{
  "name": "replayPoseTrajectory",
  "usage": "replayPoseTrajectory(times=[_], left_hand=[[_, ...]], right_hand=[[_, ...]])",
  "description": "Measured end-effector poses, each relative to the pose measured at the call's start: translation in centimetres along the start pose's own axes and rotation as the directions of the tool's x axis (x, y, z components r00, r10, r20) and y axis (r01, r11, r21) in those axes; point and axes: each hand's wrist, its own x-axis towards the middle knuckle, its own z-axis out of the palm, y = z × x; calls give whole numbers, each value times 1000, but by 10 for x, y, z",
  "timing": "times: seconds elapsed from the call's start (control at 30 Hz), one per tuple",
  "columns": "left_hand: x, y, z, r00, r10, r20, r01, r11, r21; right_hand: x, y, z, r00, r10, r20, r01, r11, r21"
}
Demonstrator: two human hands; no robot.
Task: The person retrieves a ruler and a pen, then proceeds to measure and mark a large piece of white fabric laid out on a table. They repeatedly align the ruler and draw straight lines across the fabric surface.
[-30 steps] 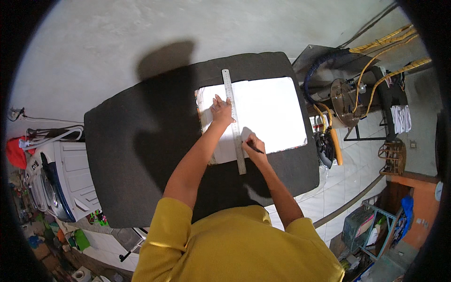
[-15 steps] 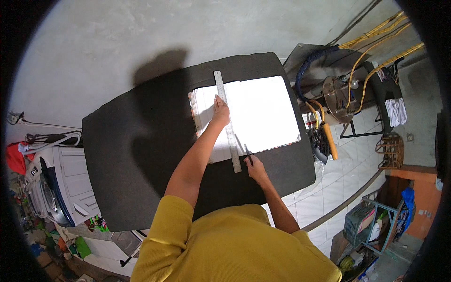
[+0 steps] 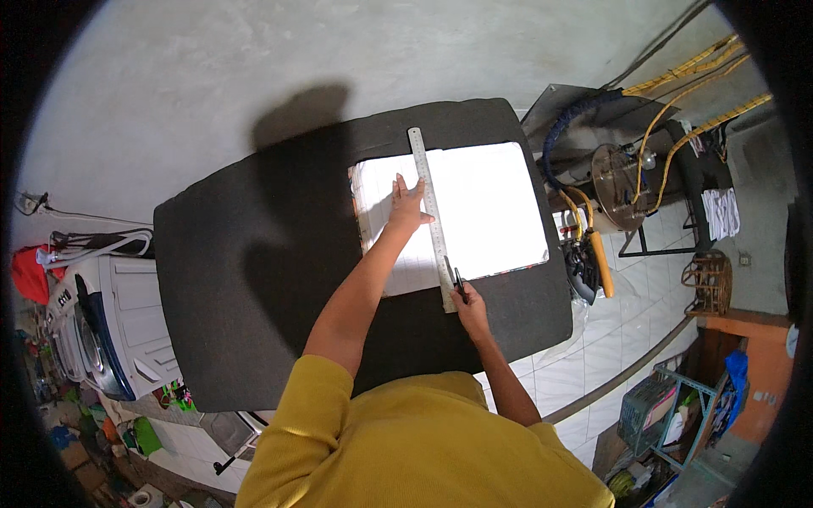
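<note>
A long metal ruler (image 3: 417, 146) lies upright across an open book with white pages (image 3: 495, 203), just left of the middle, on a dark padded board (image 3: 212, 279). My left hand (image 3: 408, 203) rests on the left page, fingers spread, fingertips and thumb touching the ruler's left side. Near the book's lower edge, my right hand (image 3: 467, 300) grips a dark pen (image 3: 460, 284) over the ruler's lower end; whether the pen's tip touches the paper I cannot tell.
A white appliance (image 3: 127, 322) stands at the left. At the right are an iron (image 3: 580, 275), yellow hoses (image 3: 677, 152), folded white cloth or paper (image 3: 720, 212), a wooden stool (image 3: 707, 284) and a metal rack (image 3: 652, 415). A pale wall (image 3: 195, 68) lies beyond the board.
The ruler has shifted right across the page since half a second ago. My left hand's fingers have spread out, and my right hand has moved right, onto the ruler's lower end.
</note>
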Motion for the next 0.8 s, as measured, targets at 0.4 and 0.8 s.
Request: replayPoseTrajectory(times=[0.4,0.8], left_hand=[[2,-4,1,1000,29,2,-29,1000,-1],[4,-3,2,1000,22,9,-22,1000,10]], right_hand=[[0,-3,-1,997,41,61,-40,999,-26],[-1,-11,-5,988,100,114,-98,995,-27]])
